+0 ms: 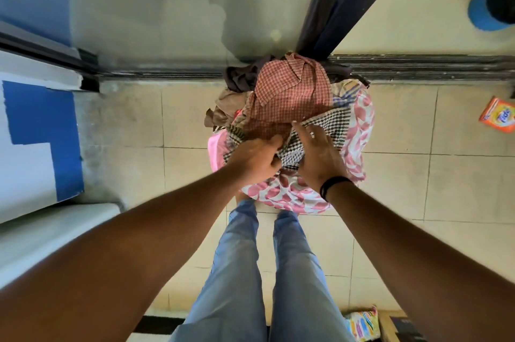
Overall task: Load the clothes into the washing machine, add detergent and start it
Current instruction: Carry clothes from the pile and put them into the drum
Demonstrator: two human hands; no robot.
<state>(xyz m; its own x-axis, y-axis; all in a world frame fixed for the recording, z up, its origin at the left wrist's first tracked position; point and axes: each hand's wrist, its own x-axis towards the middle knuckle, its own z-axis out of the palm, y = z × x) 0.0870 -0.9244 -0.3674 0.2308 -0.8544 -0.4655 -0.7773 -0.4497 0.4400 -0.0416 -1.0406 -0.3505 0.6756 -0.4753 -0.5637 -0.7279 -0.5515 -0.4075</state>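
Checked cloth (315,132) under curled left-hand fingers (274,146).

Left hand (255,159) curled — right hand (317,156) spread.

One brand name can be read: "Tide", in slanted blue letters on a yellow round, printed on the face of the small orange cardboard detergent box (498,115) lying on the tiled floor (404,132). Its smaller print is too small to read.

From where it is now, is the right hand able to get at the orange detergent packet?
Probably not yet: the right hand is on the clothes pile, and the detergent packet lies well off to its right across bare floor.
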